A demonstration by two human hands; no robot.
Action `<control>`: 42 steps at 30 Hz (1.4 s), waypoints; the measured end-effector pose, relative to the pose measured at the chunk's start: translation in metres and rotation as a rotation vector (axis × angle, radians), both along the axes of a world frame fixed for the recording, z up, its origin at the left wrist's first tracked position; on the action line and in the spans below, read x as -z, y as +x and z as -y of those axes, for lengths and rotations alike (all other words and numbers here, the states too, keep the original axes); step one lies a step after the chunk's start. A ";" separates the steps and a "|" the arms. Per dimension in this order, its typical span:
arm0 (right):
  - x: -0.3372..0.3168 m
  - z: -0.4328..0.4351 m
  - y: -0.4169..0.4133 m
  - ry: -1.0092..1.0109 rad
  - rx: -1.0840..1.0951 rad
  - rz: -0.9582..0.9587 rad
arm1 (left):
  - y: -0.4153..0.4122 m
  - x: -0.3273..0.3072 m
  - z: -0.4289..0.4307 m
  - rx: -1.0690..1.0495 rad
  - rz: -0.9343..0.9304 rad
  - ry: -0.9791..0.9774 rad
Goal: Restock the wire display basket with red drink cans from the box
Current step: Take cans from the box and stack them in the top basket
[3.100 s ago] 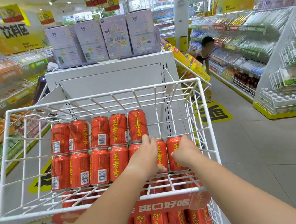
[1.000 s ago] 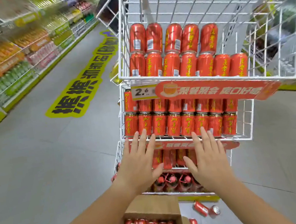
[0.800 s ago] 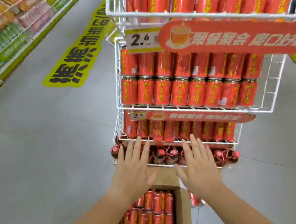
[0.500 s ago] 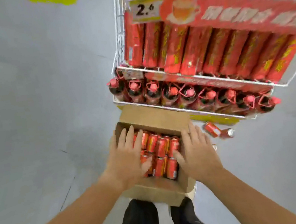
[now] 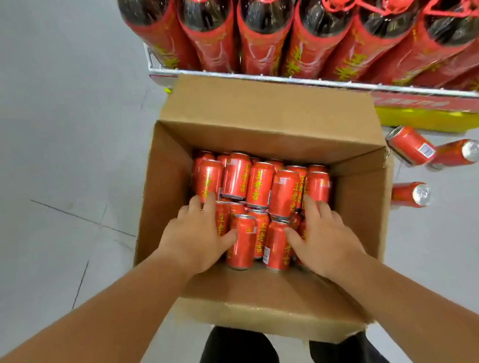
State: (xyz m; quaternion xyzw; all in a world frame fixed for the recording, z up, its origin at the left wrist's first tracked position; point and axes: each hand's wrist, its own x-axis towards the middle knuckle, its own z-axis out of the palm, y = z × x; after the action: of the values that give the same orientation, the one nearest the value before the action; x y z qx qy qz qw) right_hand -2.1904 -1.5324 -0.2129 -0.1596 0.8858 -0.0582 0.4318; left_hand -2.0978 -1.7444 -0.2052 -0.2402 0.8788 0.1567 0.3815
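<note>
You are leaning over the open brown cardboard box (image 5: 167, 197), which is sitting on the grey tiled floor (image 5: 29, 148) between your feet and the foot of the display, likely so that each reach is a short one. Inside it the red drink cans with yellow lettering (image 5: 263, 184) are lying on their sides in loose layers. They are bunched toward the left and middle and are leaving bare cardboard on the right, so the upper ones are easy to take from above. Your left hand (image 5: 197, 238) is resting on the cans at the left of the pile, fingers stretched over them and thumb pressing the side of a near can. Your right hand (image 5: 321, 234) is touching the cans at the right, forefinger straight and thumb splayed toward the middle. Neither hand is closing round a can yet. Both are spread wide, probably because you are sizing up one can or several for each palm. Three more red cans (image 5: 410, 145) are lying loose on the floor just right of the box. Dark bottles with red caps and sleeves (image 5: 265, 19) are standing on the white wire shelf (image 5: 310, 80) above it. The wire display basket you are filling is not showing in this view.
</note>
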 end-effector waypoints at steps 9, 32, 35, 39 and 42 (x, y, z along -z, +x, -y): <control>0.085 0.030 0.038 -0.020 0.263 0.173 | 0.021 0.097 0.013 -0.489 0.107 0.231; 0.026 0.049 0.018 -0.278 0.602 0.266 | 0.013 0.027 0.027 -0.755 -0.111 0.544; -0.025 0.041 -0.007 -0.329 0.605 0.264 | -0.001 -0.021 0.024 -0.746 -0.151 0.578; -0.094 0.033 -0.036 -0.405 0.603 0.206 | -0.023 -0.091 0.023 -0.714 -0.226 0.597; -0.148 0.026 -0.051 -0.434 0.615 0.186 | -0.038 -0.144 0.021 -0.705 -0.288 0.617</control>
State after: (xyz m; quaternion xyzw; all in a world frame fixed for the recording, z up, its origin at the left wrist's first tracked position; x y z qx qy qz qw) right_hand -2.2418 -1.5587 -0.0645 0.0314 0.8165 -0.3853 0.4287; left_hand -2.1356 -1.7658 -0.0615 -0.3749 0.7003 0.5610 0.2331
